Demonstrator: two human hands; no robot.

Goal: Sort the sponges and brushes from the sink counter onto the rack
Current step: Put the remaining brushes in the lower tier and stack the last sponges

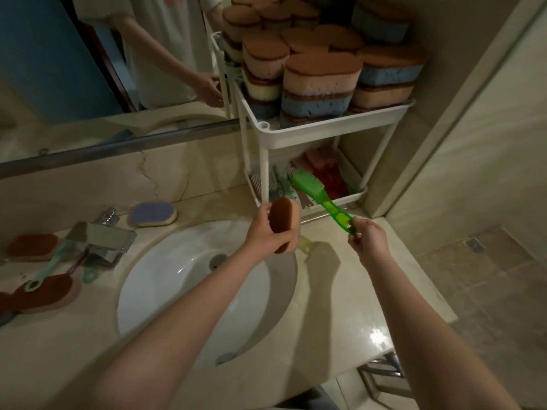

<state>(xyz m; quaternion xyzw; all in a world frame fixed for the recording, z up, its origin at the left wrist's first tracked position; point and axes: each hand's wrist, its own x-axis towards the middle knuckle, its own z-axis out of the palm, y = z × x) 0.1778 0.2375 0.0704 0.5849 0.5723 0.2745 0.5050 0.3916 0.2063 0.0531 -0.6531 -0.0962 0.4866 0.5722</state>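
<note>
Right hand (pixel 368 236) pinches handle end of translucent green plastic brush (pixel 316 195), head poised over lower tier of white plastic two-tier rack (pixel 334 130). Left hand (pixel 266 232) wraps brown-topped oval sponge (pixel 284 224). Best: slide brush in head-first beside others, sponge goes atop stacks.

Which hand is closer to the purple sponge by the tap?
Left. The left hand, holding a brown sponge, is right of the purple sponge; the right hand, holding the green brush, is farther right.
</note>
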